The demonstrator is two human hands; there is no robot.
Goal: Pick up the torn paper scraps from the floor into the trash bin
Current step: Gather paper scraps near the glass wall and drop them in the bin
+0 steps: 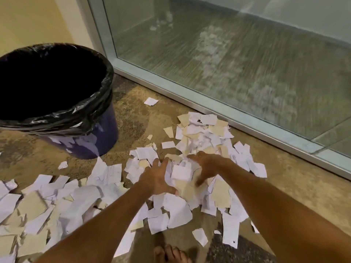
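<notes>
Trash bin [57, 103]: left side cut off by frame edge; interior black, contents not readable. Paper scraps [38, 205] run off left and bottom edges. Scraps under left hand [157, 177] and right hand [207, 166] hidden. Right hand's fingers motion-blurred. Bare foot [171, 255] cut off at bottom edge.

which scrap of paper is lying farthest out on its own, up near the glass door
The lone white scrap just right of the trash bin; it lies apart, beyond the main pile.
</notes>
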